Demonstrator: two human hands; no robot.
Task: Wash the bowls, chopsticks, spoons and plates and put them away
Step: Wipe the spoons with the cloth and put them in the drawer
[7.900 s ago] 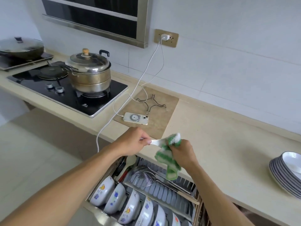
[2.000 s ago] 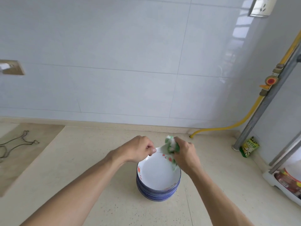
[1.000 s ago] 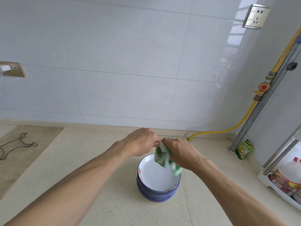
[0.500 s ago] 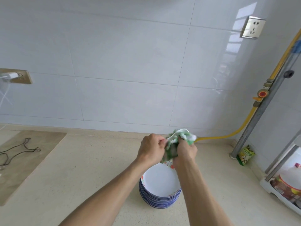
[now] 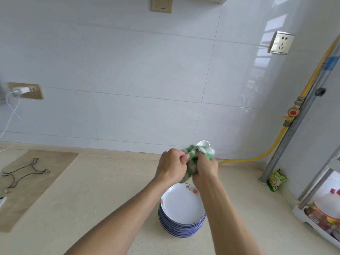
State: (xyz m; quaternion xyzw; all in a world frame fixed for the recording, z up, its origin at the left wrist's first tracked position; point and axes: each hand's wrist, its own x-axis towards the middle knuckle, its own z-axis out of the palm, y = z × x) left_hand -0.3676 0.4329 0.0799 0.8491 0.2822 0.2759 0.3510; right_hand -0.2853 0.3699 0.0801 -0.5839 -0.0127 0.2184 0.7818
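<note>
Beige countertop (image 5: 92,199): stacked plates (image 5: 182,212) beneath both hands wiping a spoon (image 5: 203,144).

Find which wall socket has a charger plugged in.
The left socket, holding a white charger; the right socket is empty.

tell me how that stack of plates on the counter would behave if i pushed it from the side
The stack of plates looks glazed ceramic, many deep, so probably heavy for its footprint. On the smooth counter it would likely slide rather than tip, being wide and low. A sharp shove might shift the top plate, and the rims could chip.
</note>
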